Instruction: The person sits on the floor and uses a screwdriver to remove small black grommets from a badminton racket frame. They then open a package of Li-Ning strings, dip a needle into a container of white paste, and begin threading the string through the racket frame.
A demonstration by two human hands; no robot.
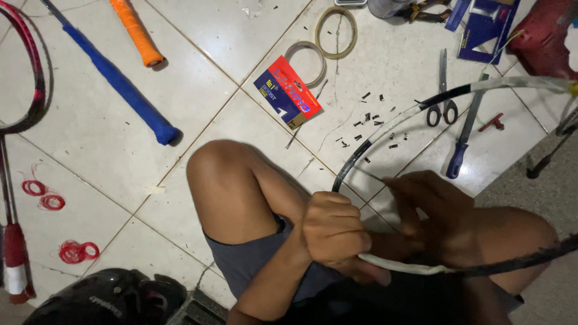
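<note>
I sit on a tiled floor with an unstrung black and white racket frame (385, 129) across my lap. My left hand (335, 233) is closed around the white lower part of the frame near my knee. My right hand (430, 207) touches the inside of the rim just beside it, fingers pinched at the frame's edge; whether they grip anything small I cannot tell. Small black bits (373, 119) lie scattered on the tile under the frame's arc.
Scissors (443, 90) and a blue-handled tool (463, 135) lie at right. A red and blue package (288, 91) and two tape rings (335, 31) sit ahead. Blue (123, 87) and orange (137, 33) racket handles lie at left, with red string coils (77, 251). A dark helmet (108, 299) sits near.
</note>
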